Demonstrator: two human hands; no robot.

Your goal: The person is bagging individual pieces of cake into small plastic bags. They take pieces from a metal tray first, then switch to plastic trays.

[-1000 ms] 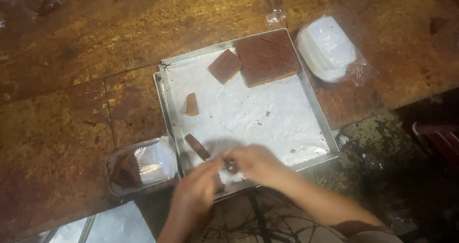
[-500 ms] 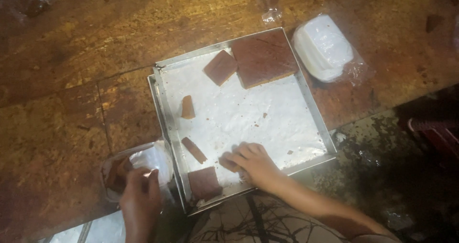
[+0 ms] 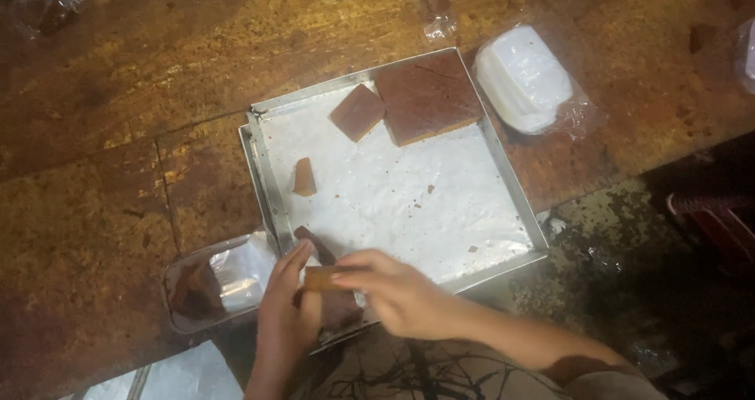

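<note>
A square metal tray (image 3: 259, 160) lined with white paper rests on a worn wooden table. My right hand (image 3: 397, 290) pinches a flat brown cake piece (image 3: 324, 277) just above the tray's near left corner. My left hand (image 3: 285, 313) meets the piece's left end with its fingers stretched along it. Another brown piece (image 3: 342, 309) lies under the hands. A thin brown strip (image 3: 313, 241) sits just beyond my left fingers. Farther in lie a small wedge (image 3: 303, 176), a square piece (image 3: 356, 111) and a large cake slab (image 3: 426, 97).
A small clear plastic container (image 3: 208, 286) with a brown piece inside sits left of the tray. A bagged stack of white containers (image 3: 523, 77) lies at the tray's far right. A white sheet (image 3: 177, 376) shows at the bottom left. Dark floor lies beyond the table's right edge.
My left hand came back from the small plastic container to the tray's near corner. My right hand picked a brown piece up off the paper, and both hands now meet on it.
</note>
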